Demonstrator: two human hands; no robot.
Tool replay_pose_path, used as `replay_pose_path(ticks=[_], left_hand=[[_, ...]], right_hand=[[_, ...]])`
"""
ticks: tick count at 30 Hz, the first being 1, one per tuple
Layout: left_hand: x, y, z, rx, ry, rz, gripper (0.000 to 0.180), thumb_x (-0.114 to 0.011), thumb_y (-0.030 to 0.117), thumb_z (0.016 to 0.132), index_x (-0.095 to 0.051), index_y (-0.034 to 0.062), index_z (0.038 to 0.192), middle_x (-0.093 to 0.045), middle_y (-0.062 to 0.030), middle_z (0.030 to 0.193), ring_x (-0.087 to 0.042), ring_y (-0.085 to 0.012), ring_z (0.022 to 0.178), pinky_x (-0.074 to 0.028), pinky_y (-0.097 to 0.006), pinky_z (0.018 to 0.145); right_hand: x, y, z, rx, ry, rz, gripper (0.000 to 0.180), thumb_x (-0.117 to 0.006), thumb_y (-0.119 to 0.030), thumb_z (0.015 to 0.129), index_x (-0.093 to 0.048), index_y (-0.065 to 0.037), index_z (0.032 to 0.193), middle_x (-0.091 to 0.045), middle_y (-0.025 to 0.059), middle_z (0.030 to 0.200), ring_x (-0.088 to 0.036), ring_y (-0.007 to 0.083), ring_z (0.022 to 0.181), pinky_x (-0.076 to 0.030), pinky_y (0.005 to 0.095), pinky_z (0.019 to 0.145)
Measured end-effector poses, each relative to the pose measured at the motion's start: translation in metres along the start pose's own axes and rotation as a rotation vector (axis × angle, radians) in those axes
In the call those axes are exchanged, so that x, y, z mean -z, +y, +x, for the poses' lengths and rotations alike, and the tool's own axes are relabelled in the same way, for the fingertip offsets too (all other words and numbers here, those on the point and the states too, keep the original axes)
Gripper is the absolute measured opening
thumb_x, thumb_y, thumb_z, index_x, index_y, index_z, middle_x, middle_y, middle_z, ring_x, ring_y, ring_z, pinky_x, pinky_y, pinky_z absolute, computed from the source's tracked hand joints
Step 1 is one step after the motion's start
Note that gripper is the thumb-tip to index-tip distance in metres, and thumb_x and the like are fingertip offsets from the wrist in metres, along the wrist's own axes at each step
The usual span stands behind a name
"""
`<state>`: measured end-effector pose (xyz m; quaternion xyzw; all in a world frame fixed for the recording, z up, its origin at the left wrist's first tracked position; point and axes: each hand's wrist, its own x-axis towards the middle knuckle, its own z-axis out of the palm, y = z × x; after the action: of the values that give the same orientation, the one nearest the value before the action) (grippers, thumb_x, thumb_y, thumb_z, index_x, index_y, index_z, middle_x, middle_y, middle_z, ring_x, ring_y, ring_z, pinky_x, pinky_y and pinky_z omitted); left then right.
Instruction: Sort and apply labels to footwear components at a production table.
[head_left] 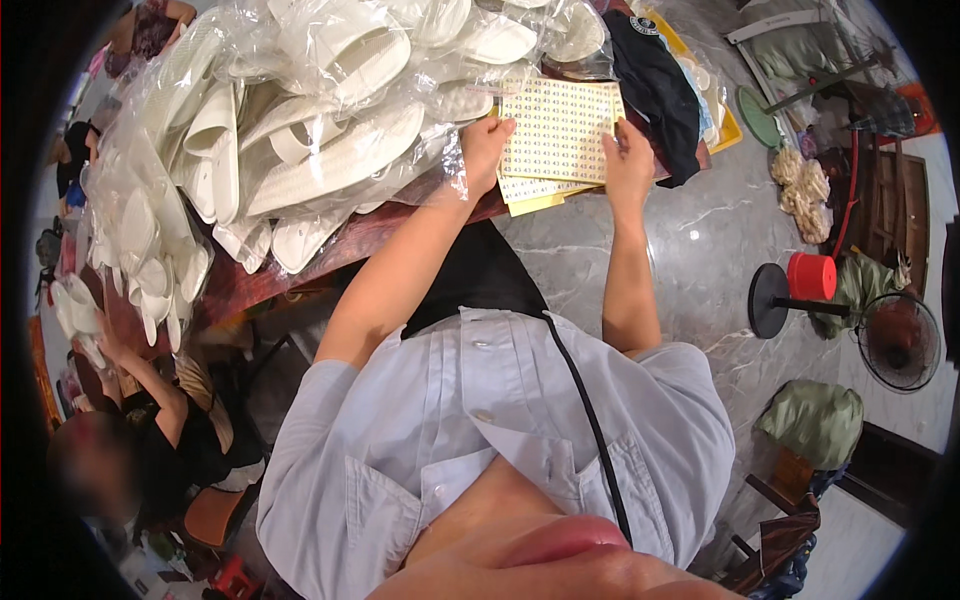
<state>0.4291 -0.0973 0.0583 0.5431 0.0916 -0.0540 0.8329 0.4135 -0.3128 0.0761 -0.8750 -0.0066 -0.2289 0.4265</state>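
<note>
Between my hands is a small stack of pale yellow label sheets (558, 132), printed in rows of small marks. My left hand (484, 157) grips the left edge of the sheets, thumb on top. At the right edge, my right hand (630, 170) is closed on them, with its fingers bent. Lower sheets stick out unevenly below the top one. A big heap of white slippers (335, 160) in clear plastic bags (440, 165) lies left of the sheets, some plastic touching my left wrist. Dark cloth (655, 95) lies just beyond my right hand.
The slippers rest on a dark red table (265, 288). A yellow tray (735, 130) stands at the right. Farther right on the grey floor are a black-based stand with a red top (811, 276) and a fan (897, 342). Another person (165, 400) handles slippers at the left.
</note>
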Motion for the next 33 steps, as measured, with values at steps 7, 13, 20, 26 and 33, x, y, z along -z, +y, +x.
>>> replay_pose_path(ticks=[7,13,20,26,33], left_hand=[[0.011,0.001,0.001,0.004,-0.155,-0.039,0.027,-0.058,0.015,0.089,-0.056,-0.0093,0.101,-0.063,-0.0114,0.091,-0.062,-0.0146,0.076,-0.052,-0.027,0.067],[0.001,0.015,-0.015,0.025,-0.119,0.106,0.022,-0.061,0.008,0.086,-0.060,-0.0068,0.103,-0.064,-0.0120,0.092,-0.063,-0.0138,0.077,-0.052,-0.025,0.065],[0.010,0.011,-0.016,-0.211,-0.081,0.564,0.021,-0.059,-0.001,0.081,-0.064,-0.0001,0.102,-0.066,-0.0109,0.094,-0.063,-0.0157,0.082,-0.050,-0.027,0.072],[-0.019,0.004,-0.007,-0.400,-0.094,0.744,0.022,-0.058,0.003,0.081,-0.065,0.0046,0.101,-0.067,-0.0100,0.097,-0.063,-0.0192,0.087,-0.047,-0.029,0.079],[-0.034,0.001,0.020,-0.284,-0.161,0.583,0.025,-0.055,0.006,0.085,-0.062,0.0049,0.109,-0.066,-0.0088,0.098,-0.061,-0.0152,0.085,-0.047,-0.028,0.076]], right_hand=[[0.010,-0.021,0.000,-0.301,-0.141,0.710,0.048,-0.059,0.002,0.083,-0.040,0.004,0.128,-0.064,0.0148,0.097,-0.062,0.0138,0.082,-0.047,0.0223,0.070],[0.014,0.017,0.006,-0.340,0.194,0.606,0.047,-0.056,0.010,0.081,-0.041,0.003,0.125,-0.061,0.0219,0.103,-0.063,0.0203,0.088,-0.048,0.0268,0.075],[0.058,0.026,0.002,-0.400,0.143,0.649,0.049,-0.055,0.007,0.082,-0.039,0.002,0.128,-0.062,0.0226,0.100,-0.063,0.0197,0.086,-0.050,0.0274,0.072],[0.087,0.031,-0.006,-0.488,-0.036,0.818,0.048,-0.055,0.007,0.083,-0.040,0.003,0.128,-0.062,0.0210,0.100,-0.064,0.0190,0.083,-0.051,0.0271,0.072],[0.049,0.030,-0.001,-0.412,-0.172,0.753,0.041,-0.057,0.004,0.083,-0.047,0.004,0.123,-0.063,0.0160,0.101,-0.062,0.0156,0.086,-0.048,0.0250,0.073]])
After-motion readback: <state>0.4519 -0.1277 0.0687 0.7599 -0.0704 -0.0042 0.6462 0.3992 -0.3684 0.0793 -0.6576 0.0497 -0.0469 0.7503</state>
